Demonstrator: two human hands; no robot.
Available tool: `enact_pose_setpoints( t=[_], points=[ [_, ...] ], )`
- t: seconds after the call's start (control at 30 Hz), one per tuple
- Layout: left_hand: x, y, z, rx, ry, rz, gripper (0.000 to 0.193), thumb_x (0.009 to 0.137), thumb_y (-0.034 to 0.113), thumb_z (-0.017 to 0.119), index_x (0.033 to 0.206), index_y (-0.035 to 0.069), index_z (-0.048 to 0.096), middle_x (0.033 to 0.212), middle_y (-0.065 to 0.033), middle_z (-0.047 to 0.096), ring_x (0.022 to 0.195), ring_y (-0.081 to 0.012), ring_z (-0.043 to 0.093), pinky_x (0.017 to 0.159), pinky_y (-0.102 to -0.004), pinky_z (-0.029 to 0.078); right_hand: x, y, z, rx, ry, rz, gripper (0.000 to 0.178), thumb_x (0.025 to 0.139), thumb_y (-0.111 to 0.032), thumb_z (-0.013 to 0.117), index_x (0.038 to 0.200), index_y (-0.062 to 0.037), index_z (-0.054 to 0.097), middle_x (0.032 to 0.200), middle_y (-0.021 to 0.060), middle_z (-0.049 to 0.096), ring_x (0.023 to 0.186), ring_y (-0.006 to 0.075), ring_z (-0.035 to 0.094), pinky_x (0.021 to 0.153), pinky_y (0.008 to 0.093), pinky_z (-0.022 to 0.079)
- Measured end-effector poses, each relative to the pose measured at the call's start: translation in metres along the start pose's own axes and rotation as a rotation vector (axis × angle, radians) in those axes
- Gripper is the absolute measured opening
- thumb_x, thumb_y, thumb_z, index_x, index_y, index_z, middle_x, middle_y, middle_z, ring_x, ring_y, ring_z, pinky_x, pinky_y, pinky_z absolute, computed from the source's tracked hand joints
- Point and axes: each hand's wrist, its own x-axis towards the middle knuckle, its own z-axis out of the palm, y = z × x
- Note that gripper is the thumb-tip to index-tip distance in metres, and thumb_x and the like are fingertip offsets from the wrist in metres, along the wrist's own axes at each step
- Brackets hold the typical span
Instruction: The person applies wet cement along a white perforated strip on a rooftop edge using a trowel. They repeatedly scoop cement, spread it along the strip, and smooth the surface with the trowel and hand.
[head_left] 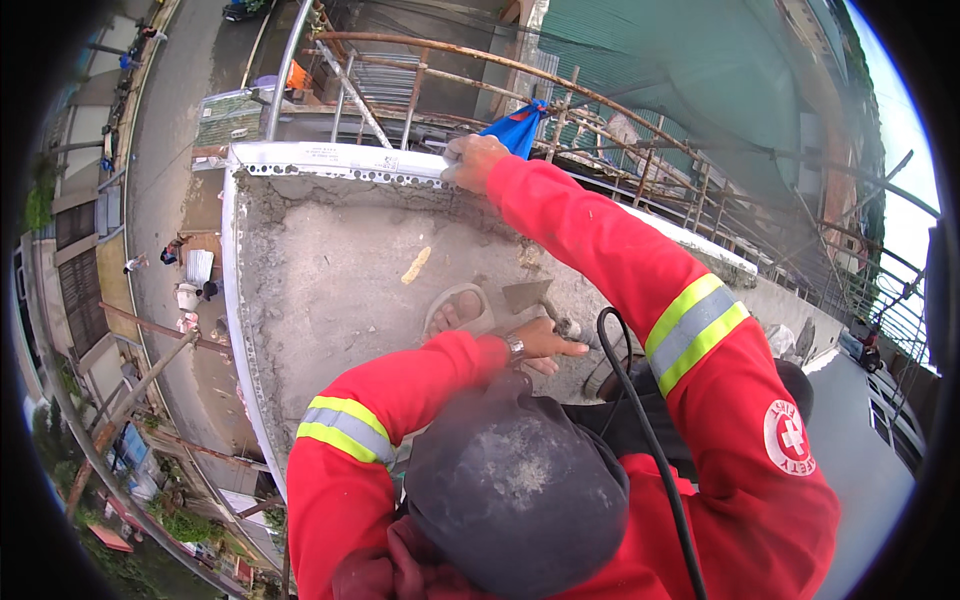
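My right hand (474, 162) reaches across to the far edge, its fingers closed over a white edge trim strip (330, 160) with a row of holes. That strip borders a rough cement slab (350, 260), and a similar white strip (240, 330) runs down its left side. Near the slab's middle, my left hand (545, 342), with a watch at the wrist, has its fingers stretched out. Beside it lies a pointed trowel (527, 296), its handle close to the fingers but not visibly gripped. My sandalled foot (458, 312) rests on the cement.
A drop lies beyond the left strip, with a street (175, 200) and people far below. Bamboo and metal scaffolding (560, 85) stands past the far edge, near a blue cloth (518, 128) and green netting (660, 60). A black cable (655, 450) hangs by my right arm.
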Motion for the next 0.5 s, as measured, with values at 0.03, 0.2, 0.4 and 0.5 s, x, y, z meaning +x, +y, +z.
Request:
enact_pose_setpoints(
  t=[0.03,0.2,0.4,0.5],
  points=[
    [0.010,-0.004,0.007,-0.130,0.017,-0.026,0.072,0.075,0.040,0.074,0.124,-0.003,0.043,0.121,-0.0181,0.050,0.100,-0.0283,0.060,0.079,-0.0373,0.055,0.000,0.000,0.000,-0.018,0.013,-0.025,0.030,0.069,-0.030,0.065,0.091,-0.0098,0.068,0.090,0.0139,0.067,0.085,0.0341,0.064,0.078,0.0420,0.051],
    [0.027,-0.009,0.015,-0.430,0.142,-0.035,0.079,0.072,0.031,0.077,0.128,-0.003,0.033,0.127,-0.0210,0.044,0.105,-0.0392,0.056,0.079,-0.0481,0.054,-0.001,0.001,-0.002,0.057,-0.007,0.027,0.030,0.067,-0.029,0.068,0.090,-0.0100,0.069,0.085,0.0162,0.067,0.081,0.0337,0.065,0.076,0.0407,0.051],
    [-0.001,0.004,0.006,-0.363,-0.052,0.280,0.059,0.083,0.020,0.068,0.131,0.009,0.035,0.126,-0.0159,0.046,0.112,-0.0361,0.053,0.078,-0.0475,0.055,0.001,0.005,-0.004,0.116,-0.026,0.028,0.030,0.067,-0.028,0.070,0.088,-0.0070,0.068,0.080,0.0150,0.067,0.076,0.0294,0.066,0.072,0.0376,0.050],
    [-0.039,0.009,-0.005,-0.198,-0.110,0.489,0.046,0.087,0.020,0.063,0.128,0.014,0.042,0.124,-0.0100,0.048,0.108,-0.0237,0.054,0.080,-0.0431,0.055,0.000,0.007,-0.005,0.104,-0.038,0.006,0.029,0.068,-0.028,0.070,0.086,-0.0053,0.067,0.074,0.0130,0.066,0.070,0.0259,0.064,0.067,0.0356,0.049]
  ],
)
